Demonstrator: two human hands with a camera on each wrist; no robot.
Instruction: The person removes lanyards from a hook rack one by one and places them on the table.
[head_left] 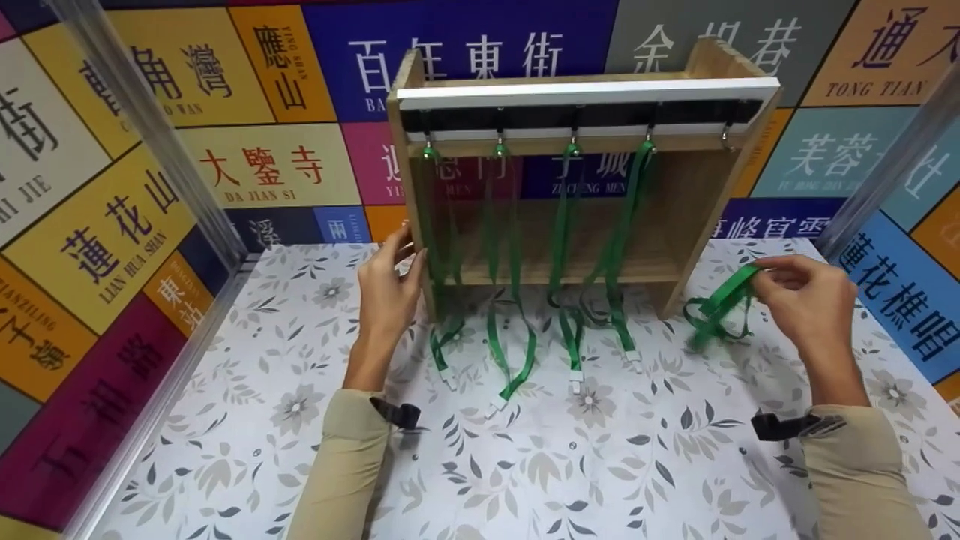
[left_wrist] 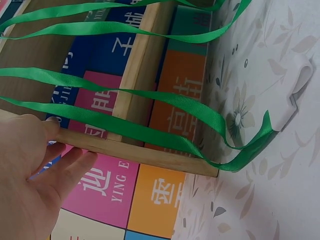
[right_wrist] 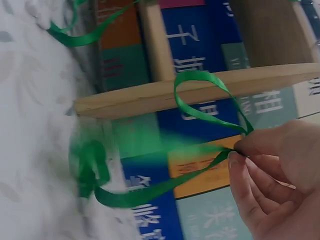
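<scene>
A wooden rack [head_left: 701, 172] stands upright on the table, with a row of metal hooks along its top bar. My left hand [head_left: 390, 281] grips the rack's left side panel [left_wrist: 150, 156], thumb on one face and fingers on the other. To the right of the rack, my right hand [head_left: 810, 300] pinches a green lanyard [head_left: 724, 296] between thumb and fingertips. In the right wrist view this lanyard [right_wrist: 145, 195] forms a loop above the fingers, and its lower part is blurred. Several other green lanyards [head_left: 564, 225] hang from hooks, their white clips [head_left: 576, 381] at the table.
The rightmost hook [head_left: 725, 139] carries no lanyard. A white cloth with a leaf and flower print [head_left: 525, 465] covers the table. Colourful sign-printed panels [head_left: 274, 161] stand behind and at both sides, with clear posts [head_left: 161, 135] at the corners.
</scene>
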